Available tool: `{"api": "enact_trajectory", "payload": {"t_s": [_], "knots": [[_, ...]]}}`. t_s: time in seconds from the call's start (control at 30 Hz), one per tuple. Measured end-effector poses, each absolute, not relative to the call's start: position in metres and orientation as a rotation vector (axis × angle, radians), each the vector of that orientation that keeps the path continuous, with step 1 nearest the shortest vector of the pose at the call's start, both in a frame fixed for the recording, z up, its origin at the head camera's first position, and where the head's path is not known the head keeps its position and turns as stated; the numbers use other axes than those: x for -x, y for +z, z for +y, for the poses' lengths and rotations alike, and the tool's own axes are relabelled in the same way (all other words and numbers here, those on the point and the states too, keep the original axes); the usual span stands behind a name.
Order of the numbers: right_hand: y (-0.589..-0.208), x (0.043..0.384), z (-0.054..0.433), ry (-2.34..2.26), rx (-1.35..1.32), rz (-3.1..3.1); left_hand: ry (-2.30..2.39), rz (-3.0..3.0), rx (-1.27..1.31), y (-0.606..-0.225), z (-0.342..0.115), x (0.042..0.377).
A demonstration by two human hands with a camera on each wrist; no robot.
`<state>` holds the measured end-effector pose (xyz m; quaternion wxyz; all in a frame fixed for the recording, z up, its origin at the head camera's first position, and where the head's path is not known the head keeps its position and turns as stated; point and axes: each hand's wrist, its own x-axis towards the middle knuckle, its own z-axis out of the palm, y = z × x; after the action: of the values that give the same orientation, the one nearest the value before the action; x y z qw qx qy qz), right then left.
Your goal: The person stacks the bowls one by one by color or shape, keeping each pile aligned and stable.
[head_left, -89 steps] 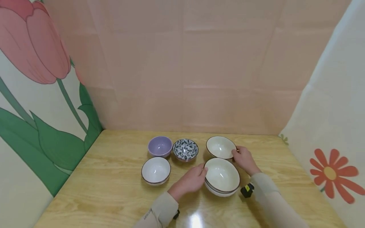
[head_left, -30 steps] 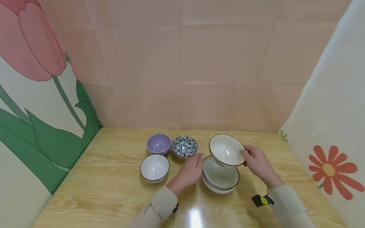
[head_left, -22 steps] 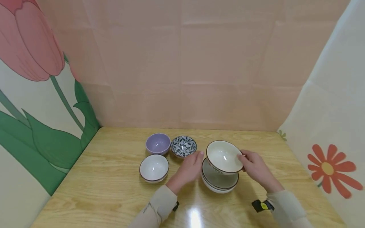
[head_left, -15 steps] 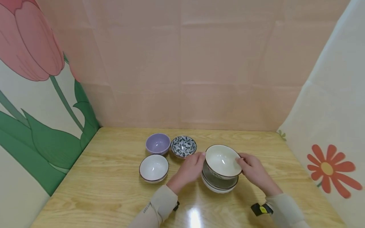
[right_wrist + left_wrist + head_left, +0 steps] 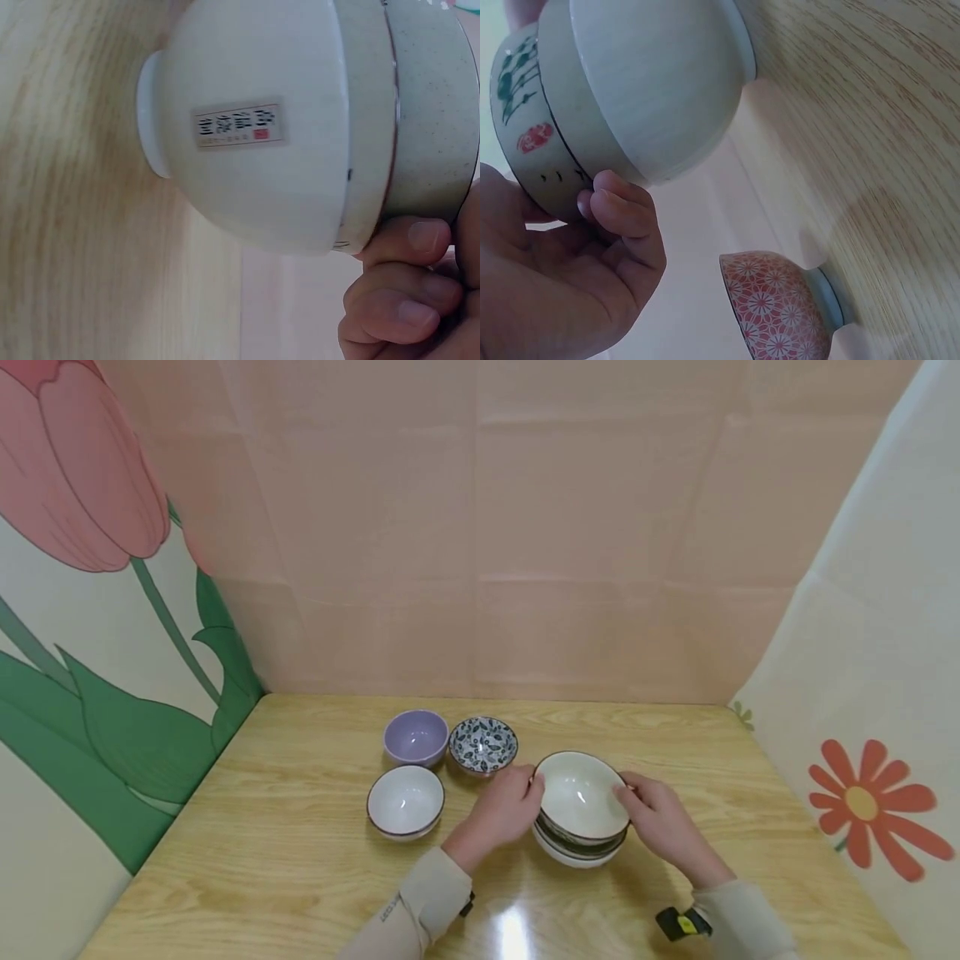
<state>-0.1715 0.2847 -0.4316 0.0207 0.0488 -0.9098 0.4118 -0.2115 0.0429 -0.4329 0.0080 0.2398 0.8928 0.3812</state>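
Observation:
A cream bowl with a dark brown rim (image 5: 581, 789) sits over a stack of lower bowls (image 5: 576, 858), its rim a little above theirs. My right hand (image 5: 663, 818) pinches its right rim, thumb inside and fingers curled outside. My left hand (image 5: 501, 814) grips the left rim, thumb over the edge. In the left wrist view the top bowl's outer wall (image 5: 525, 112) bears a green and red design, and my left fingertips press near the rim of the bowl below. The right wrist view shows a lettered label (image 5: 238, 126) on the plain white lowest bowl (image 5: 255, 187).
Left of the stack stand a purple bowl (image 5: 416, 739), a dark leaf-patterned bowl (image 5: 483, 746) and a white bowl with a brown rim (image 5: 406, 802). A bowl with red flowers outside (image 5: 780, 307) shows in the left wrist view. A peach cloth (image 5: 480, 568) hangs behind the wooden table (image 5: 262, 827).
My right hand has lifted the cream bowl from behind the stack, brought it forward and lowered it over the stack. My left hand has moved from the stack's rim to this bowl's rim.

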Motion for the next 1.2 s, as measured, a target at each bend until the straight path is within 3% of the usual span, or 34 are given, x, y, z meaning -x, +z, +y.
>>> {"api": "enact_trajectory", "payload": {"t_s": [1.2], "knots": [[-0.437, 0.163, 0.275, 1.035, -0.056, -2.836, 1.03, 2.842, -0.775, -0.442, 0.048, 0.209]]}}
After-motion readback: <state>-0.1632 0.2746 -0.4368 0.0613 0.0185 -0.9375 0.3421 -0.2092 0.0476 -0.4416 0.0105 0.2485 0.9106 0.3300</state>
